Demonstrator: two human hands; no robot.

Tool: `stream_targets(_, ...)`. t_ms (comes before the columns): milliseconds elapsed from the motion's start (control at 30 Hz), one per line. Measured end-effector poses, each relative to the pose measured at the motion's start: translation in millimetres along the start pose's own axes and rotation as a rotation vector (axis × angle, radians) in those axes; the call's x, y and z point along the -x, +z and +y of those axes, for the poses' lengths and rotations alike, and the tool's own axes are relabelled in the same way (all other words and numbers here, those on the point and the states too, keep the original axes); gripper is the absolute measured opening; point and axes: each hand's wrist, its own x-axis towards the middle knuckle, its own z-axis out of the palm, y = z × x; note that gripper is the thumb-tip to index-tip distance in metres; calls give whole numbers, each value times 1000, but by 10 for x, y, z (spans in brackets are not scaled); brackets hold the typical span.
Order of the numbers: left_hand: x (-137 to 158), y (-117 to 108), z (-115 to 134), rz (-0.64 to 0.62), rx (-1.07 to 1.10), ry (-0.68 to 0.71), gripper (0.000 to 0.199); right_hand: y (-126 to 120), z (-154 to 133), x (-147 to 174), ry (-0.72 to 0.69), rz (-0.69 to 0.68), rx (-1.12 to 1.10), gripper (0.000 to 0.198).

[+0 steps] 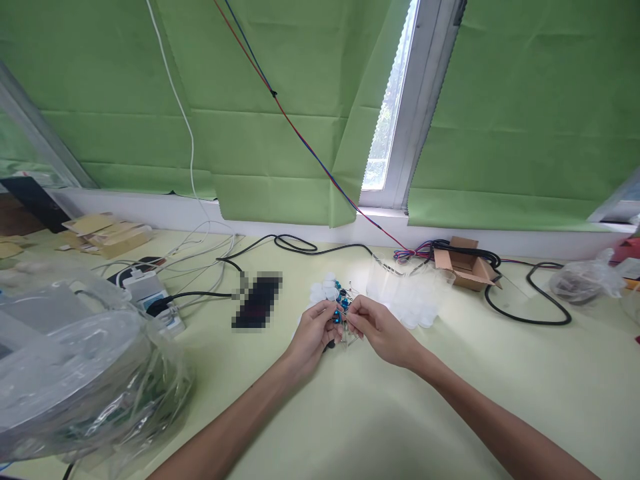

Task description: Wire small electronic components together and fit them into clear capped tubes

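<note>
My left hand (pixel 314 331) is closed in a pinch around a small shiny blue part (pixel 337 317), just above the table. Close beside it, my right hand (pixel 383 328) has thumb and fingers pressed together at the same part. What lies between the right fingertips is too small to make out. Directly behind the fingers is a little heap of blue parts with thin pale leads (pixel 344 293). Whitish translucent round pieces (pixel 320 291) lie left of that heap. Something small and black (pixel 329 345) shows under the left fingers.
More clear, rounded plastic packing (pixel 415 303) lies to the right, before an open cardboard box (pixel 465 263) with cables. A pixelated dark rectangle (pixel 259 301) and a white power strip (pixel 155 300) are at left. A large plastic-wrapped spool (pixel 85 373) fills the left front.
</note>
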Motion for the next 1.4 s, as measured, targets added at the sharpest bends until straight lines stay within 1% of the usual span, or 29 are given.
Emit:
stream_targets(667, 13, 12, 8, 6, -64, 34, 25, 10, -7, 1, -5, -10, -1, 20)
stream_targets(867, 0, 7, -12, 33, -125, 94, 28, 18, -49, 6, -9, 10, 32, 21)
stream_targets(1233, -17, -40, -58, 86, -380, 281, 29, 61, -77, 50, -54, 43, 173, 18)
stream_targets(1400, 10, -11, -28, 103, -423, 317, 28, 78, -92, 56, -65, 40, 193, 19)
